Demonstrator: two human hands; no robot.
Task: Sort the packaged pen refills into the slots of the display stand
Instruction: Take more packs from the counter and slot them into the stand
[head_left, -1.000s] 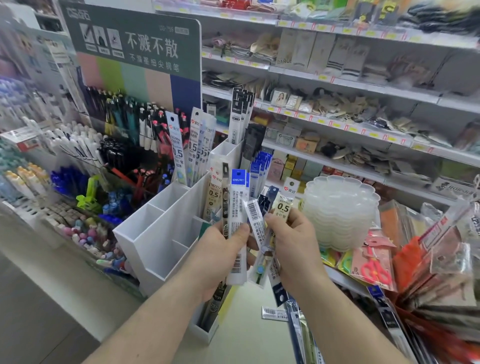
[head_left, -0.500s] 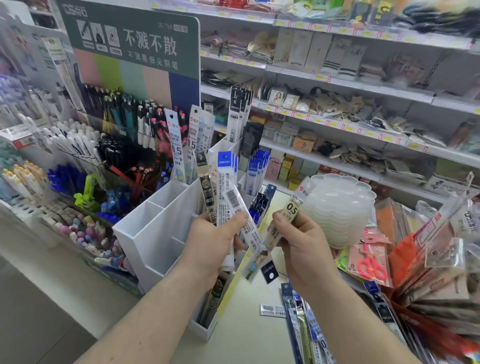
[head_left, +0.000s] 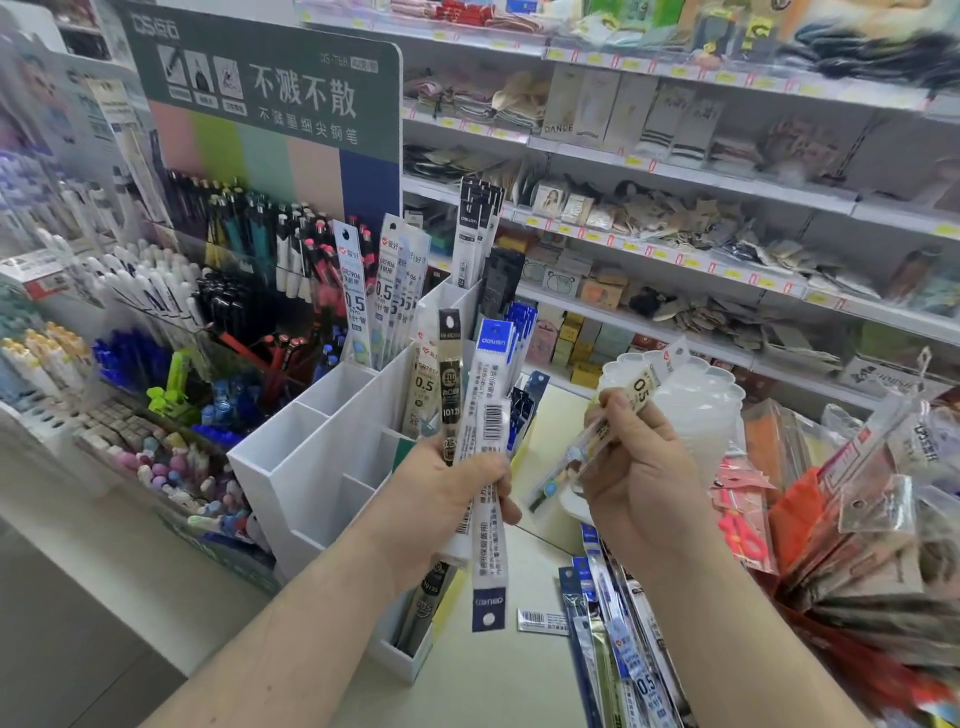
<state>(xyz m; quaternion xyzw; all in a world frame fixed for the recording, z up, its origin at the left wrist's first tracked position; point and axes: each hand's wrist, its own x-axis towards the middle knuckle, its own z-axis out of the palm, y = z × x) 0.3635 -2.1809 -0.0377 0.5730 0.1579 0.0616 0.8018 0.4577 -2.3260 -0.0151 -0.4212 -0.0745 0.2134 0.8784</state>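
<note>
Gripping a fanned bundle of packaged refills, the left hand has its fingers curled closed around the packs in front of the white display stand. The bundle includes a blue-headed white pack printed "deli" with a barcode, a black pack marked "0.5", and a white pack reading "0.5". The right hand pinches a single clear refill pack marked "0.5" between thumb and curled fingers, tilted, apart from the bundle. The stand's rear slots hold upright packs labelled "0.5" and black "deli" packs; the front slots show bare white walls. More refill packs lie on the desk below the right forearm.
</note>
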